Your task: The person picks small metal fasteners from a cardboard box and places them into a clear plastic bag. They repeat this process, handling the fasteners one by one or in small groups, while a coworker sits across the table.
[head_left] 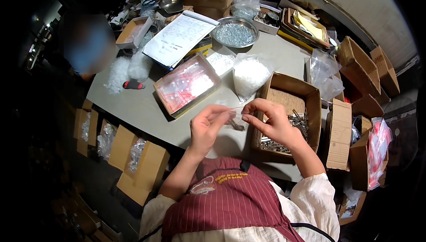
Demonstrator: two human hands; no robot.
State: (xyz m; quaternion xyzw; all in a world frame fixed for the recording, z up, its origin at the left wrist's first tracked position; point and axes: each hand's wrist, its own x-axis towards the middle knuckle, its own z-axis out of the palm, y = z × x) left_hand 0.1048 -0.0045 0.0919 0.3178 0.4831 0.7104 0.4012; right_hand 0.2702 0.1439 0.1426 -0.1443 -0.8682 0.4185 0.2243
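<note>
Above the near part of the table, both of my hands pinch a small clear plastic bag (237, 111) between them. My left hand (206, 127) grips its left edge with thumb and fingers. Closed on the opposite edge is my right hand (274, 121). Just under the fingertips shows a dark metal piece (236, 125); whether it is inside the bag or on the table I cannot tell. Beside my right hand stands an open cardboard box (313, 109) with loose metal parts (299, 124). A shallow box (208, 88) of red-and-clear small bags (186, 84) lies beyond my left hand.
A bag of white pieces (250, 77) stands mid-table. Farther back are a metal bowl (214, 35) of small metal parts and a clipboard (179, 38). A red-and-black tool (133, 85) lies at left. Open cartons (144, 171) line the left side. Another person (88, 42) is at far left.
</note>
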